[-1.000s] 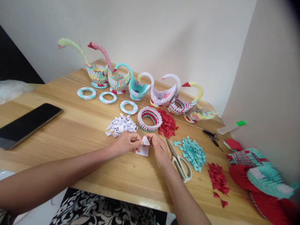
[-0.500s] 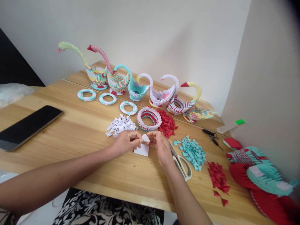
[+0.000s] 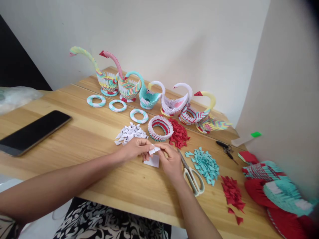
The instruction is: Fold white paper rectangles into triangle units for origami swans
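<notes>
Between my two hands is a small folded piece of white paper (image 3: 155,150). My left hand (image 3: 139,148) pinches its left end with thumb and fingers. The fingers of my right hand (image 3: 170,159) close on its right side. Just below, a flat white paper slip (image 3: 152,161) lies on the table. Behind my left hand is a heap of white folded paper pieces (image 3: 129,132). A ring-shaped paper wall (image 3: 160,127) in white, red and teal stands beyond my fingers. Scissors (image 3: 193,176) with pale handles lie to the right of my right hand.
Several paper swans (image 3: 129,88) line the back of the wooden table (image 3: 112,189). Flat paper rings (image 3: 118,105) lie before them. Red pieces (image 3: 178,133) and teal pieces (image 3: 205,165) form heaps. A phone (image 3: 35,131) lies left; small dark snips (image 3: 227,151) lie right.
The white paper has turned in my fingers; its peaked shape now looks like a narrower folded strip. My right fingers have come in over its right end. The view has shifted slightly.
</notes>
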